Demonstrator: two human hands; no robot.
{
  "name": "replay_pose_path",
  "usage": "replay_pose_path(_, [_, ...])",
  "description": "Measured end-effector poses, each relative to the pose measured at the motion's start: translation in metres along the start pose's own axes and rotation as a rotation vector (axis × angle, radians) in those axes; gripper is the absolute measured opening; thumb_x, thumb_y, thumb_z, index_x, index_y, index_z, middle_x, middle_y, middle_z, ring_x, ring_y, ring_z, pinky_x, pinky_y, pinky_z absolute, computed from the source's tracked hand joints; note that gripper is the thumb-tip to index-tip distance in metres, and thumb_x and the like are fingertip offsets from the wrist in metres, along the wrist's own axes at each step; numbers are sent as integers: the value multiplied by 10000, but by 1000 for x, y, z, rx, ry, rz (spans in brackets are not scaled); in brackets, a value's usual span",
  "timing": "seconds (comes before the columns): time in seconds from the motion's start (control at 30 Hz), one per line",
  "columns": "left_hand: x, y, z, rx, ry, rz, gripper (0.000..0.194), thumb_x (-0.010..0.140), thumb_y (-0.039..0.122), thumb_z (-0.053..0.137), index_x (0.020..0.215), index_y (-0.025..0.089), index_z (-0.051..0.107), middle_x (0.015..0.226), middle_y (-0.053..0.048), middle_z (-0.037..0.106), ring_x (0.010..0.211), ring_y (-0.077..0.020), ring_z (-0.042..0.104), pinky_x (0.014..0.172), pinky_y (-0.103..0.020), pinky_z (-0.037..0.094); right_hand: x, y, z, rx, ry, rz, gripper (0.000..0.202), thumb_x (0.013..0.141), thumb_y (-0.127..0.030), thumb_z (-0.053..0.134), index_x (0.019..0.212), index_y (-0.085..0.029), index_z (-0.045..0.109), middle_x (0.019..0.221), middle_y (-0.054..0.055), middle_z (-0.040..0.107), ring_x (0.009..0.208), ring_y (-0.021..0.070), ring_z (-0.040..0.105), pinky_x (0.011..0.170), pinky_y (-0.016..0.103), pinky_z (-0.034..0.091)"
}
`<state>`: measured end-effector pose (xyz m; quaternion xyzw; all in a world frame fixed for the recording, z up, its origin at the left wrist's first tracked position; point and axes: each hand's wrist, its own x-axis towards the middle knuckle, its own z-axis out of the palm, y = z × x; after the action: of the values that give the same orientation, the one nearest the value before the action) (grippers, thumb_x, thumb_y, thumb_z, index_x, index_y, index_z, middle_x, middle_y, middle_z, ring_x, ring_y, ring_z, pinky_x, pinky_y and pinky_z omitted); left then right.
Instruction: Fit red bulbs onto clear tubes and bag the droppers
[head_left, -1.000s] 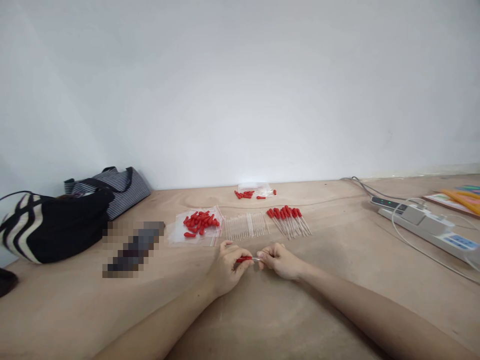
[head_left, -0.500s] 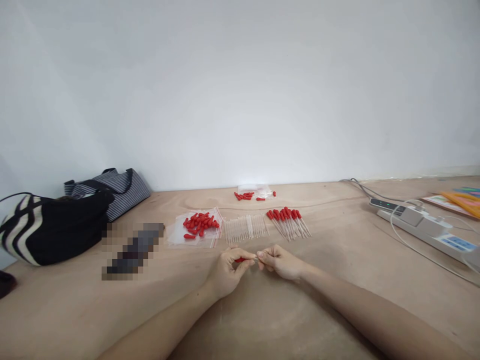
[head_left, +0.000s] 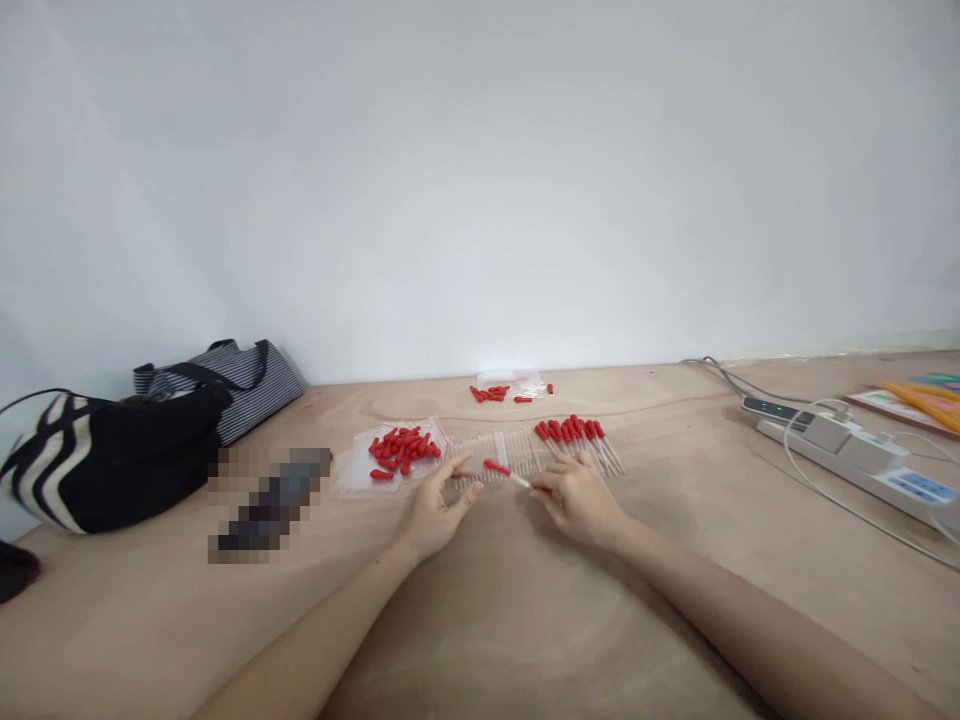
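Observation:
Between the fingers of my right hand (head_left: pixel 581 500) is a dropper (head_left: pixel 498 468), a clear tube with a red rubber bulb pointing left. My left hand (head_left: pixel 437 505) is apart from it, thumb and fingers spread, near the row of clear glass tubes (head_left: pixel 472 455). Behind my left hand, several loose red rubber bulbs (head_left: pixel 401 447) lie on clear zip bags (head_left: pixel 352 475). Just behind my right hand, several droppers with red bulbs (head_left: pixel 574 430) lie side by side, bulbs toward the wall.
Farther back are more red bulbs (head_left: pixel 491 393) beside a clear bag (head_left: pixel 517 380). A black bag (head_left: pixel 150 455) and a striped bag (head_left: pixel 262 385) stand at left, near a pixelated dark object (head_left: pixel 277 500). A power strip (head_left: pixel 892 475) with cables lies at right on the wooden table (head_left: pixel 480 630).
My left hand has let go of the red bulb and drawn left, its fingers opening. My right hand, turned palm down, has moved slightly right and away from me with the dropper.

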<state>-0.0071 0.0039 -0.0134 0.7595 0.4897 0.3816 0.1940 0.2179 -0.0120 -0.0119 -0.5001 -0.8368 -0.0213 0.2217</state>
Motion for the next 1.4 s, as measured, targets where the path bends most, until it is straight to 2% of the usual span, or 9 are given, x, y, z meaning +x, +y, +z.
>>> replay_pose_path(0.13, [13, -22, -20, 439, 200, -28, 266, 714, 308, 580, 965, 227, 620, 980, -60, 622, 970, -260, 510, 866, -441, 309, 19, 23, 11, -14, 79, 380, 234, 810, -303, 437, 881, -212, 641, 774, 32, 657, 778, 166, 542, 720, 284, 267])
replay_pose_path(0.27, [20, -35, -30, 623, 221, -86, 197, 716, 278, 586, 903, 252, 642, 965, -49, 619, 970, -258, 495, 827, -436, 289, 34, 34, 23, -123, 95, 519, 237, 794, -289, 436, 907, -193, 621, 776, 55, 657, 823, 194, 550, 778, 319, 251])
replay_pose_path(0.6, [23, -51, -32, 677, 237, -84, 200, 691, 316, 608, 879, 259, 647, 932, -63, 600, 956, -283, 479, 780, -444, 299, 40, 35, 30, -210, 120, 586, 258, 812, -299, 387, 844, -155, 598, 806, 104, 646, 828, 222, 541, 779, 369, 209])
replay_pose_path(0.77, [27, -49, -28, 755, 240, 11, 263, 733, 282, 559, 987, 250, 619, 994, -81, 578, 973, -275, 457, 807, -439, 290, 41, 25, 28, -209, 152, 495, 270, 815, -262, 372, 805, -165, 623, 873, 98, 643, 868, 219, 518, 788, 371, 201])
replay_pose_path(0.87, [31, -50, -26, 815, 234, 68, 319, 764, 242, 509, 1074, 241, 585, 1072, -104, 543, 1004, -286, 427, 822, -448, 281, 46, 16, 26, -207, 100, 501, 284, 801, -274, 386, 778, -159, 645, 887, 114, 639, 888, 232, 508, 791, 378, 207])
replay_pose_path(1.0, [34, -54, -24, 826, 199, 90, 267, 770, 219, 500, 1002, 271, 621, 1117, -96, 515, 1042, -291, 399, 838, -453, 273, 56, 8, 26, -195, 14, 596, 303, 782, -295, 401, 810, -131, 655, 913, 143, 633, 914, 253, 509, 790, 389, 222])
replay_pose_path(1.2, [33, -53, -24, 778, 231, 112, 128, 757, 236, 530, 835, 212, 629, 984, -84, 560, 963, -266, 440, 815, -414, 310, 70, 8, 30, -169, -42, 682, 292, 753, -287, 428, 802, -114, 658, 837, 157, 647, 844, 256, 557, 784, 402, 233])
replay_pose_path(1.4, [32, -50, -27, 623, 290, 173, 156, 817, 241, 438, 855, 198, 582, 899, -75, 568, 903, -239, 487, 798, -374, 369, 72, 8, 32, -144, -84, 692, 276, 749, -295, 444, 787, -124, 657, 822, 152, 650, 835, 257, 572, 779, 393, 237])
